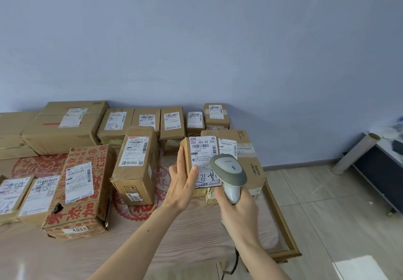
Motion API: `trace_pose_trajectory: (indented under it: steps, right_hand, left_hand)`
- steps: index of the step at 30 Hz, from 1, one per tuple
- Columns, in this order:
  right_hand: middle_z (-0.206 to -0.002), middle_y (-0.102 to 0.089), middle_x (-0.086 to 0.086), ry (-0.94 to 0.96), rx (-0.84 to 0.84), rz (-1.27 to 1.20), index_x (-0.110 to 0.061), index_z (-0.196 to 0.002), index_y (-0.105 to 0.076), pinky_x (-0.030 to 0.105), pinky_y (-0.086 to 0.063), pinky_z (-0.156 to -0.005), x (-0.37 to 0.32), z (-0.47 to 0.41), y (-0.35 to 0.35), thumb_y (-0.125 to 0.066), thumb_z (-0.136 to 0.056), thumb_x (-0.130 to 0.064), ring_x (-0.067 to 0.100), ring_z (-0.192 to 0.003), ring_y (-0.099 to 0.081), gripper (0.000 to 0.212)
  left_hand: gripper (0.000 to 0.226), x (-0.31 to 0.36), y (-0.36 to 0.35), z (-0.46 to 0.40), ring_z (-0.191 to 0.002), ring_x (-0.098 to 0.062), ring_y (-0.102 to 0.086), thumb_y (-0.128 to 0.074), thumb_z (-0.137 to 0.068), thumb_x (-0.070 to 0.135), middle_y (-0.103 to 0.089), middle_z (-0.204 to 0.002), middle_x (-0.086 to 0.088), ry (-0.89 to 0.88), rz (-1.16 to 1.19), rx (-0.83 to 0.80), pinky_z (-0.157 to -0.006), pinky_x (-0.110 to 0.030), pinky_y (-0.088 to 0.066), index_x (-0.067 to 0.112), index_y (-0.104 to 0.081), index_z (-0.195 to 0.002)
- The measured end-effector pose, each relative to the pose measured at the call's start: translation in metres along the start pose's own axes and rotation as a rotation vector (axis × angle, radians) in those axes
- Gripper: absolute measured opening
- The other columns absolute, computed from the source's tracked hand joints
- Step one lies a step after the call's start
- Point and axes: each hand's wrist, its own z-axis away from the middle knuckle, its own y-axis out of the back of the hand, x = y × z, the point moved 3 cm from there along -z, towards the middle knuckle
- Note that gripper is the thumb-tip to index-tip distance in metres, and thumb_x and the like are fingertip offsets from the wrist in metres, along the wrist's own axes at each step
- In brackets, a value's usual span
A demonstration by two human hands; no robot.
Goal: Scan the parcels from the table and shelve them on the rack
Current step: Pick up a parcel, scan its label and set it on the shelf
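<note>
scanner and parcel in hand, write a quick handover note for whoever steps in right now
Left hand: holds a small cardboard parcel raised above the table, label facing the camera, thumb on the label's lower edge.
Right hand: grips the handle of the grey barcode scanner, its head in front of that label's lower right part.
Other parcels: more than a dozen on the wooden table, including a red-printed box on the left and a row along the wall.
Done: one parcel picked up and presented to the scanner; whether it has read cannot be told.
Left: shelve this parcel, then scan and shelve the rest. The rack is out of view.
</note>
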Motion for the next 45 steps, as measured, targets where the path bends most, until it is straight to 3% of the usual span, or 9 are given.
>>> trace_pose_trajectory:
  steps: [4,7,10,18,22,25,27,42,45]
  right_hand:
    - [-0.063,-0.066,-0.002,0.047,-0.048,-0.032,-0.021,-0.082,-0.062,0.027,-0.048,-0.055,-0.014,0.0,-0.008,-0.073,-0.087,-0.029,0.01,-0.054,-0.059,0.015]
    - [-0.063,-0.065,0.001,0.032,-0.08,-0.063,-0.02,-0.081,-0.061,0.032,-0.047,-0.053,-0.018,-0.001,-0.015,-0.073,-0.087,-0.03,0.012,-0.052,-0.056,0.017]
    - [-0.058,-0.059,-0.005,0.037,-0.093,-0.074,-0.02,-0.078,-0.057,0.033,-0.047,-0.052,-0.021,-0.003,-0.02,-0.072,-0.087,-0.029,0.011,-0.051,-0.054,0.019]
    - [-0.054,-0.055,-0.003,0.022,-0.088,-0.086,-0.01,-0.077,-0.056,0.047,-0.051,-0.053,-0.03,-0.002,-0.029,-0.073,-0.086,-0.03,0.015,-0.05,-0.051,0.028]
    - [-0.05,-0.051,-0.005,0.049,-0.087,-0.067,-0.008,-0.071,-0.052,0.047,-0.05,-0.053,-0.038,-0.001,-0.029,-0.072,-0.087,-0.027,0.013,-0.048,-0.048,0.032]
    - [-0.049,-0.052,-0.006,0.056,-0.096,-0.046,-0.01,-0.069,-0.051,0.047,-0.051,-0.054,-0.041,-0.001,-0.029,-0.072,-0.088,-0.026,0.01,-0.048,-0.048,0.032]
    - [-0.051,-0.055,-0.007,0.057,-0.108,-0.039,-0.014,-0.069,-0.054,0.047,-0.053,-0.055,-0.039,0.0,-0.029,-0.072,-0.088,-0.027,0.009,-0.048,-0.051,0.029]
    - [-0.059,-0.064,-0.005,0.049,-0.107,0.006,-0.02,-0.076,-0.063,0.048,-0.057,-0.058,-0.031,-0.005,-0.031,-0.073,-0.085,-0.033,0.015,-0.054,-0.06,0.019]
    - [-0.058,-0.063,-0.003,0.052,-0.104,0.006,-0.018,-0.075,-0.062,0.048,-0.056,-0.057,-0.033,-0.006,-0.031,-0.073,-0.085,-0.031,0.016,-0.051,-0.06,0.02]
  left_hand:
    - [0.082,0.003,0.001,0.001,-0.095,0.02,-0.014,-0.017,-0.084,0.076,-0.014,-0.142,0.017,-0.002,-0.002,-0.002,-0.106,-0.029,-0.013,0.048,0.016,-0.154]
    - [0.079,0.005,0.002,0.003,-0.101,0.024,-0.021,-0.014,-0.087,0.073,-0.013,-0.141,0.02,-0.01,-0.01,0.008,-0.106,-0.027,-0.013,0.045,0.014,-0.155]
    - [0.075,0.004,0.003,0.005,-0.109,0.042,-0.004,-0.014,-0.091,0.068,-0.016,-0.135,0.033,-0.034,-0.018,0.026,-0.106,-0.025,-0.012,0.042,0.013,-0.156]
    - [0.072,0.006,0.007,0.009,-0.122,0.032,-0.005,-0.015,-0.094,0.064,-0.007,-0.137,0.045,-0.023,-0.023,0.072,-0.107,-0.023,-0.015,0.041,0.012,-0.157]
    - [0.071,0.004,0.009,0.01,-0.113,0.04,-0.007,-0.015,-0.094,0.063,-0.015,-0.135,0.037,-0.019,-0.012,0.083,-0.098,-0.008,-0.016,0.041,0.011,-0.157]
    - [0.078,0.001,0.01,0.009,-0.117,0.039,0.0,-0.012,-0.089,0.07,-0.014,-0.137,0.035,-0.039,-0.03,0.094,-0.092,0.01,-0.006,0.039,0.011,-0.157]
    - [0.079,0.0,0.01,0.008,-0.115,0.041,0.001,-0.011,-0.089,0.071,-0.014,-0.136,0.035,-0.04,-0.036,0.097,-0.088,0.013,-0.002,0.038,0.011,-0.158]
    - [0.079,-0.001,0.012,0.002,-0.113,0.043,0.001,-0.012,-0.088,0.071,-0.014,-0.136,0.034,-0.038,-0.028,0.108,-0.085,0.014,-0.005,0.04,0.012,-0.157]
    - [0.081,0.0,0.014,0.003,-0.108,0.043,-0.007,-0.012,-0.084,0.075,-0.015,-0.134,0.037,-0.025,-0.015,0.111,-0.095,-0.006,-0.02,0.044,0.012,-0.156]
